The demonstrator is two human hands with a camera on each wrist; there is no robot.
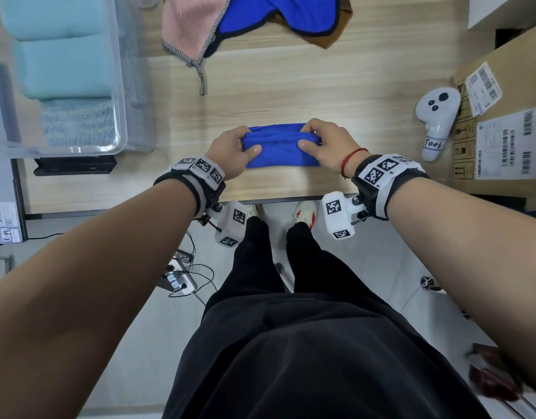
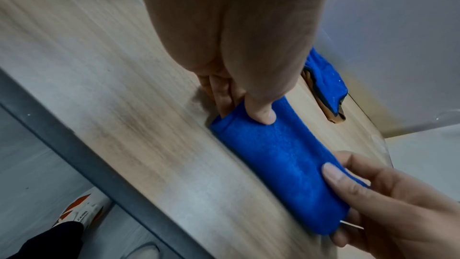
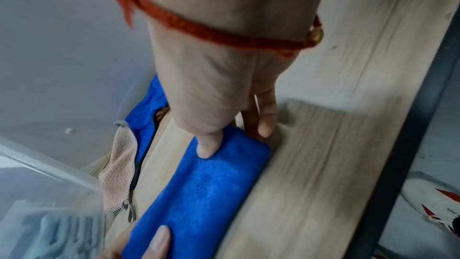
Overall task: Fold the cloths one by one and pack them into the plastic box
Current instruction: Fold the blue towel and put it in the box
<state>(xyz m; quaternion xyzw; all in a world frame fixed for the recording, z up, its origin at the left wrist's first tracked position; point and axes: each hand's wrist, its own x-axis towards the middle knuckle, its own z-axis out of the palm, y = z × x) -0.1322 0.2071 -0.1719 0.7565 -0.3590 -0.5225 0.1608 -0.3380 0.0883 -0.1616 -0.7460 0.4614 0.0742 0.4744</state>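
Observation:
A folded blue cloth lies near the table's front edge. My left hand grips its left end, thumb on top and fingers curled under. At the other end my right hand holds it the same way. The clear plastic box stands at the left with pale blue folded cloths inside. Unfolded cloths wait at the back: a pink cloth and a blue cloth with a dark border over a brown one.
A white controller lies right of the cloth, with a cardboard box beyond it at the table's right edge. A dark flat object sits in front of the plastic box. The wooden table shows between the cloth piles.

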